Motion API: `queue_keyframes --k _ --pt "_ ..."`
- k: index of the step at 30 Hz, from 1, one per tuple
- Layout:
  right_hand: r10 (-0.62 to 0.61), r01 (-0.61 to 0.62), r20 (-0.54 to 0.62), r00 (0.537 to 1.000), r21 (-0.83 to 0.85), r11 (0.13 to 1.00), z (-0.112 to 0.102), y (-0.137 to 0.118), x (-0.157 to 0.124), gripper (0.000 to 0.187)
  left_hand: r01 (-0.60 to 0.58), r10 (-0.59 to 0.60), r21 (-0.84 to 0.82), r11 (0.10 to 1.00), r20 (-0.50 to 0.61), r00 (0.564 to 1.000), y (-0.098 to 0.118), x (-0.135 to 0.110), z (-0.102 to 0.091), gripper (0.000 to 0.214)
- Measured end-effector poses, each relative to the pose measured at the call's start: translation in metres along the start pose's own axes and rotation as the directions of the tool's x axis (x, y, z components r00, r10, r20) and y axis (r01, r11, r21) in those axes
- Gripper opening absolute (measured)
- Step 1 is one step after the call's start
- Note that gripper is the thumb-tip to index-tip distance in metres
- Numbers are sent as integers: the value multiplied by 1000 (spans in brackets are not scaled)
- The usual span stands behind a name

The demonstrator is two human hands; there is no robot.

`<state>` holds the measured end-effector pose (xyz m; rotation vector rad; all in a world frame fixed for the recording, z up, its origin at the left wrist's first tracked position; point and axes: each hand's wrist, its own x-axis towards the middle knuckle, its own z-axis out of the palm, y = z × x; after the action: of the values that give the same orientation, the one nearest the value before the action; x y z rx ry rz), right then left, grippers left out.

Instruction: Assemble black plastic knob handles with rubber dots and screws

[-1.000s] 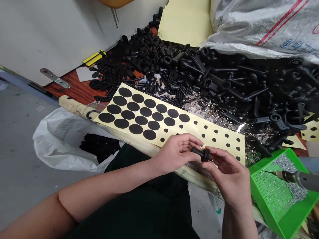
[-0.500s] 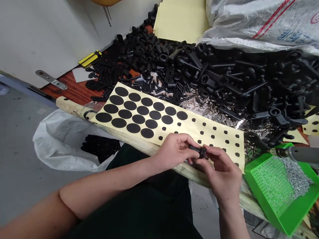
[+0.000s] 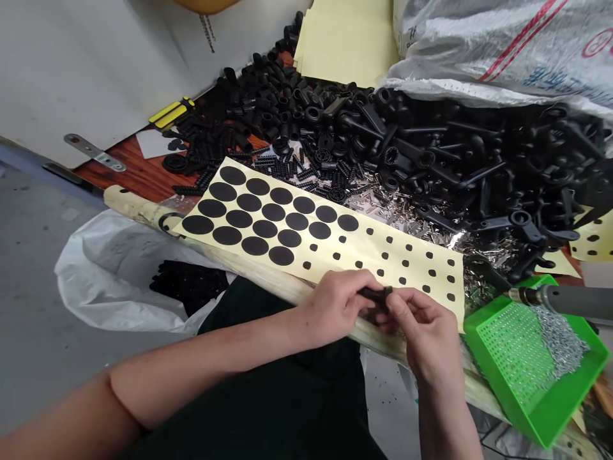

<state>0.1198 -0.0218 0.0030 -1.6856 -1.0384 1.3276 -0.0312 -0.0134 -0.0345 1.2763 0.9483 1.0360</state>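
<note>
Between my two hands is a small black plastic part (image 3: pixel 376 294), mostly covered by fingers; its exact kind cannot be made out. My left hand (image 3: pixel 338 303) grips its left end between thumb and fingers. At its right end, my right hand (image 3: pixel 426 326) pinches it with thumb and forefinger. Both hands are over the table's front edge, just in front of a pale yellow sticker sheet (image 3: pixel 330 255). Large black round stickers (image 3: pixel 256 245) fill the sheet's left half, and small black dots mark the right half.
Black plastic parts (image 3: pixel 364 121) lie heaped behind the sheet, with small metal pieces (image 3: pixel 397 203) beside them. A green basket (image 3: pixel 531 409) of screws stands at right under a grey power-tool tip (image 3: pixel 569 300). A white bag (image 3: pixel 90 262) hangs below the edge at left.
The black part has turned and dropped slightly, and its round end is now more covered. My right thumb has moved up onto it. The view has shifted a little.
</note>
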Motion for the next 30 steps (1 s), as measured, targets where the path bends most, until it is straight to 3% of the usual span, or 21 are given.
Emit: queue_keyframes --k 2,5,8,10,12,13,15,16,18,19,21,23,25,27,30 --pt "70 -68 81 994 -27 997 -3 1 3 39 -96 100 129 987 -23 995 -3 -3 2 19" --pt "75 -60 97 992 -152 987 -12 4 6 40 -42 45 82 996 -31 999 -6 -4 3 18" --pt "-199 204 48 979 -313 928 -22 2 3 36 58 -58 -28 998 -10 998 -4 -1 3 14" --pt "-408 420 117 905 -394 818 -24 0 0 38 79 -78 -88 993 8 997 -3 0 2 13" --pt "-486 513 182 855 -443 735 -22 -2 -2 34 56 -54 -100 993 25 998 -4 1 2 14" --pt "-475 499 175 862 -456 737 -20 -2 -3 29 23 -22 -71 997 23 999 -5 1 2 14" --pt "-348 369 131 928 -442 818 -15 0 -1 26 -80 80 41 996 4 997 -7 -1 2 15" --pt "-244 276 129 961 -420 865 -14 1 0 34 -133 134 100 986 -5 991 -8 -1 2 16" --pt "-70 126 157 985 -383 915 -15 3 2 49 -187 193 169 968 -17 981 -9 -2 3 17" --pt "-57 114 160 986 -374 920 -17 3 2 52 -177 182 165 970 -19 983 -9 -2 3 16" --pt "-187 225 132 973 -391 893 -22 3 0 44 -98 100 97 990 -17 995 -7 -2 2 14" --pt "-374 398 145 916 -436 807 -26 3 -3 43 -16 16 -11 1000 10 1000 -4 -1 1 14" --pt "-446 462 152 882 -463 756 -24 1 -5 40 3 -1 -57 998 34 999 -3 0 1 15" --pt "-328 355 137 934 -422 834 -20 0 -5 26 -47 47 -2 999 20 999 -4 0 0 16" --pt "-90 139 153 984 -348 927 -16 0 -5 39 -98 100 70 993 -15 995 -4 -2 0 15"
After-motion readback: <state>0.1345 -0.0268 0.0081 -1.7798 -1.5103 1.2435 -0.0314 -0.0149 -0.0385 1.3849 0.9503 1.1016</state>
